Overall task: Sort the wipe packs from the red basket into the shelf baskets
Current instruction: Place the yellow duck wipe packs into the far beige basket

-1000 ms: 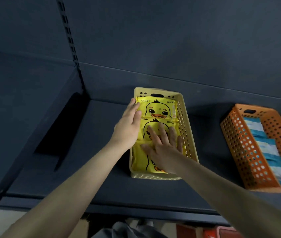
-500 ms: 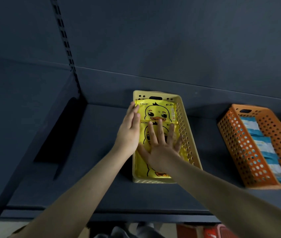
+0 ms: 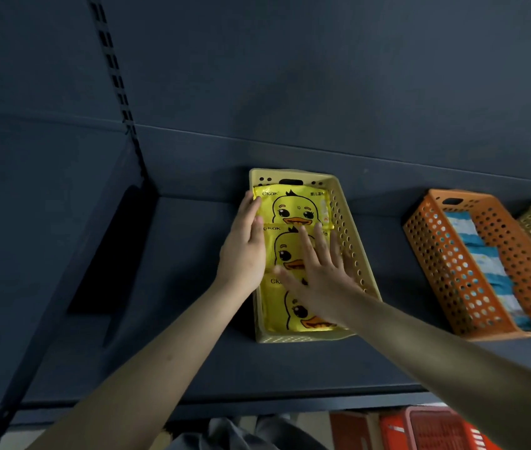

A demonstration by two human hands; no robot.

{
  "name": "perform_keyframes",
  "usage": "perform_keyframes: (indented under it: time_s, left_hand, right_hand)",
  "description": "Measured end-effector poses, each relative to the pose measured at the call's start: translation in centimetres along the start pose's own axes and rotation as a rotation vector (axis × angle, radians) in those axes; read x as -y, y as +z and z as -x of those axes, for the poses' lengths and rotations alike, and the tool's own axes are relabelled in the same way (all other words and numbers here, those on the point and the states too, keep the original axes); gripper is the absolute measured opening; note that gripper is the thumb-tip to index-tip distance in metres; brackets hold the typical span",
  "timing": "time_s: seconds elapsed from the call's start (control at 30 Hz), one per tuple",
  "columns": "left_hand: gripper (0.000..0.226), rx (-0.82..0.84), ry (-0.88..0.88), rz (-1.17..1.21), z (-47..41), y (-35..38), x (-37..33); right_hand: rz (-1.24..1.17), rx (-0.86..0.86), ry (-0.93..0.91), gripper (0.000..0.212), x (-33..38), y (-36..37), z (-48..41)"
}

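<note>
Fingers [image 3: 317,246] of the right hand [image 3: 322,282] are spread straight, flat on the middle wipe pack [image 3: 285,253], gripping nothing. The left hand [image 3: 244,251] also has straight fingers, pressed along the left edge of the stack inside the beige shelf basket [image 3: 346,222]. Three yellow packs overlap there. We judge them soft, light and film-slick, so pinch across the short sides, not the glossy face.

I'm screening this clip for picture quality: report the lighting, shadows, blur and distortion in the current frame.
Head view: lighting is dim, so the dark shelf loses detail, while the yellow duck packs in the yellow basket stand out brightly. Head view: a black patch, likely shadow, lies left of the left hand. Head view: the right hand has slightly smeared fingers. Head view: wide-angle distortion slants the slotted upright.
</note>
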State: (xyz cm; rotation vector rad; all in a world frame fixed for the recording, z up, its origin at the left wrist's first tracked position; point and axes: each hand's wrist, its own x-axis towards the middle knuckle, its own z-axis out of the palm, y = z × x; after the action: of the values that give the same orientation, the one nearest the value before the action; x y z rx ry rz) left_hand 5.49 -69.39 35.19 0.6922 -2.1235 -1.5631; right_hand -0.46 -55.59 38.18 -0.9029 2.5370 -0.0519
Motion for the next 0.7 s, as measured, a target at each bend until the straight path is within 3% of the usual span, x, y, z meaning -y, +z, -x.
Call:
perform_keyframes:
  time_s: [0.1,0.43,0.57,0.7]
  left_hand:
    - [0.046,-0.011,-0.012,0.06,0.1,0.1,-0.1]
    - [0.046,-0.031,-0.016,0.08,0.0,0.1,0.5]
    - [0.045,-0.04,-0.012,0.082,-0.2,0.2,0.4]
    - [0.045,-0.051,-0.019,0.125,-0.2,0.4,0.4]
  right_hand:
    - [0.067,-0.122,0.007,0.076,1.8,-0.3,-2.0]
    - [0.11,0.012,0.083,0.064,2.9,1.0,-3.4]
    - [0.049,-0.12,0.037,0.06,0.9,0.3,-3.8]
    - [0.005,-0.12,0.058,0.06,0.3,1.5,-4.3]
